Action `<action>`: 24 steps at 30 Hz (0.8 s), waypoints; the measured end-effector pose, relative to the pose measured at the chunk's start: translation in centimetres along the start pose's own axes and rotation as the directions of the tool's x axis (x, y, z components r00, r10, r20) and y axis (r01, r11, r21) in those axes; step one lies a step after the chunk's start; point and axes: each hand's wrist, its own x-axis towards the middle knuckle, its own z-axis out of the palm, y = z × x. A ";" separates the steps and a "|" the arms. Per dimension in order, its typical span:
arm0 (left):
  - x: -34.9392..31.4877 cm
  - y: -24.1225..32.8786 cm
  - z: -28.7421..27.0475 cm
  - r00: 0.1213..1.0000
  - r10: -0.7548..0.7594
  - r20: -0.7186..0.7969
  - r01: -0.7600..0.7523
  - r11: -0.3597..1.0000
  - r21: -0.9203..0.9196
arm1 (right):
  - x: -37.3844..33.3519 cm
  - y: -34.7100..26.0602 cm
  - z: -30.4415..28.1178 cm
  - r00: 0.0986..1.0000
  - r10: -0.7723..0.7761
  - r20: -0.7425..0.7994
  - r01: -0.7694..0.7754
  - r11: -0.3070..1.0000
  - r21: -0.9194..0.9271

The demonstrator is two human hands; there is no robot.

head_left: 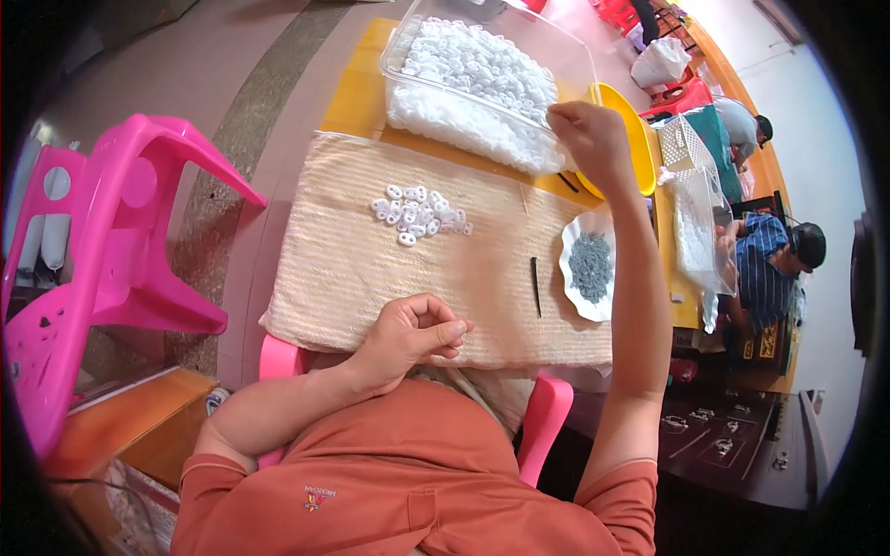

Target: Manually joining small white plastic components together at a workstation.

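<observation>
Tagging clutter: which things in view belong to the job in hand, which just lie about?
Likely job:
white two-holed pieces
clear tub
cloth
plate
grey bits
perhaps black strip

Probably just about:
pink chair
wooden cabinet
red stool

Clear tub (464,95) cut off @ top edge, pinch of R hand (584,134) unclear

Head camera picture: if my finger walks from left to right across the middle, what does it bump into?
Pink plastic chair → pile of white two-holed pieces → thin black stick → white scalloped dish with grey bits → person in a striped blue shirt.
</observation>
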 end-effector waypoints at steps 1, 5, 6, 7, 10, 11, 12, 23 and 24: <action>0.0 0.1 0.0 1.000 -0.008 -0.004 0.008 1.000 0.011 | 0.9 0.1 0.1 0.992 0.056 0.115 -0.069 0.992 0.108; 0.1 0.7 0.0 0.999 -0.042 -0.006 0.042 0.999 -0.027 | 4.5 0.5 1.4 0.883 0.109 0.458 -0.191 0.972 0.137; 0.3 0.7 0.0 1.000 -0.026 0.004 0.026 0.999 -0.026 | 5.1 0.6 1.8 0.868 0.100 0.487 -0.217 0.958 0.190; 0.3 0.7 -0.2 1.000 -0.005 0.012 0.005 0.999 -0.031 | 5.8 0.2 2.4 0.858 0.099 0.505 -0.221 0.957 0.187; 0.3 1.4 -0.4 1.000 -0.004 0.002 0.004 1.000 -0.005 | 7.4 -1.8 2.9 0.919 0.011 0.395 -0.058 0.993 0.107; 0.5 1.5 -0.6 1.000 -0.015 -0.004 0.015 1.000 -0.023 | 7.1 -3.1 2.6 0.955 -0.035 0.295 -0.013 0.987 0.159; 0.5 1.7 -0.9 1.000 -0.015 -0.001 0.015 1.000 -0.018 | 6.4 -4.8 2.5 0.976 -0.172 0.136 0.155 0.980 0.128; 1.1 3.4 -1.7 0.998 -0.057 -0.034 0.054 0.995 -0.088 | -6.3 -5.2 6.5 0.840 0.052 0.540 -0.161 0.975 0.155; 1.2 3.5 -1.7 0.998 -0.062 -0.034 0.059 0.995 -0.083 | -6.9 -4.8 7.0 0.806 0.154 0.572 -0.238 0.968 0.074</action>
